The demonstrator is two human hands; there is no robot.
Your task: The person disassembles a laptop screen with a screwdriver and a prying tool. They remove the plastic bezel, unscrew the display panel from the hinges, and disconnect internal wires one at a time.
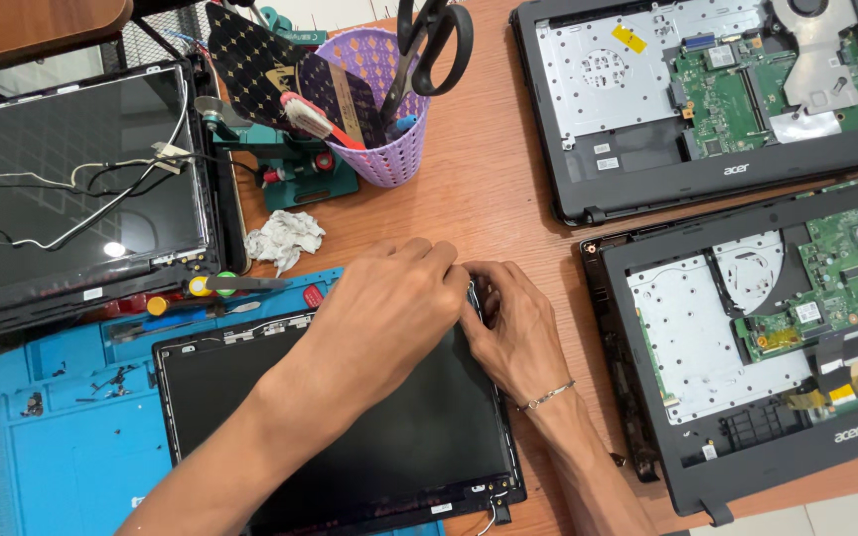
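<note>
Both forearms reach in from below; the left hand point(389, 308) and right hand point(513, 328) are closed with pinching fingers on the upper right corner of a laptop screen panel point(369, 447), which is laid on a blue work mat point(62, 437). An opened laptop base point(747, 367) is seen just beside it.

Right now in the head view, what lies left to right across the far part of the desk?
Bare screen panel with loose wires → green clamp stand → purple basket holding scissors → opened laptop base with exposed board.
</note>
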